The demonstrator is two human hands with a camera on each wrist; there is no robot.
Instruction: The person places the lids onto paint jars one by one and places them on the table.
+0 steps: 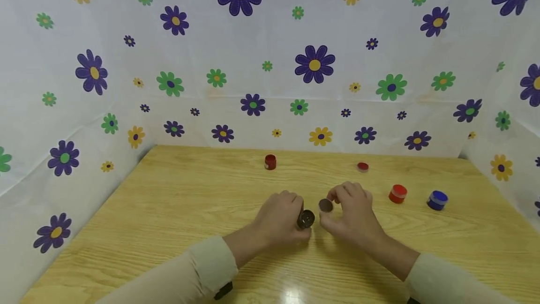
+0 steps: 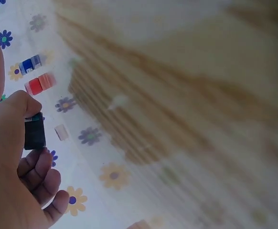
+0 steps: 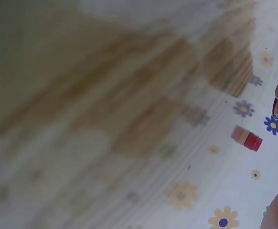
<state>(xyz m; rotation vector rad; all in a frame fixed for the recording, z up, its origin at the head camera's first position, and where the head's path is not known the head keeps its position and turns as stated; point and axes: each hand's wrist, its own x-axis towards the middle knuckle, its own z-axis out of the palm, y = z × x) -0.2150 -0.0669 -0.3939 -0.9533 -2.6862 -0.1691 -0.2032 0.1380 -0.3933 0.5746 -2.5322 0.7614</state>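
Note:
In the head view my left hand grips a small black paint jar, its round dark mouth facing up toward the camera. The jar's dark side shows between thumb and fingers in the left wrist view, and a printed label on it shows in the right wrist view. Just to the right, my right hand pinches a round greyish-brown lid between thumb and fingertips. A small gap separates lid and jar. Both are held above the wooden table, over its middle.
A dark red jar without a lid stands toward the back of the table. Right of it lies a red lid. A bright red jar and a blue jar stand at the right. Flower-printed white cloth borders the table.

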